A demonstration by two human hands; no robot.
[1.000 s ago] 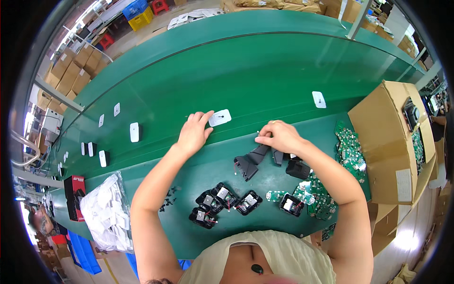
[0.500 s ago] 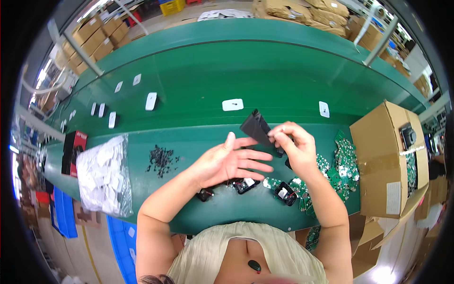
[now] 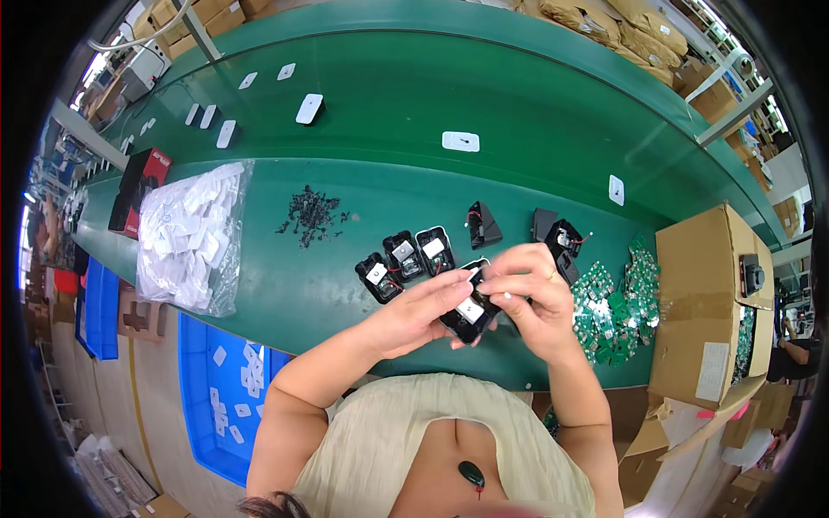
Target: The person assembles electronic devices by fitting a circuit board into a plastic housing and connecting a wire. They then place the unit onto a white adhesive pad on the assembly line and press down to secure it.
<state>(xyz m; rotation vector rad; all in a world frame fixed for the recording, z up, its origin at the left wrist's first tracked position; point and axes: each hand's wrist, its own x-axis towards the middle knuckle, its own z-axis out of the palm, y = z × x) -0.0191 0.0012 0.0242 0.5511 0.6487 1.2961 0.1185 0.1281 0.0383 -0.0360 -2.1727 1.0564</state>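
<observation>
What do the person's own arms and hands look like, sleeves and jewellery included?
The left hand and right hand wear no gloves, and no sleeves cover the forearms. What looks like a thin ring circles a right-hand finger. No watch or bracelet shows.

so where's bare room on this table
Bare: between the clear plastic bag of white pieces, small black parts and open black housings; also between those parts and the black plastic wedge. Crowded: around left hand, right hand and green circuit boards.
</observation>
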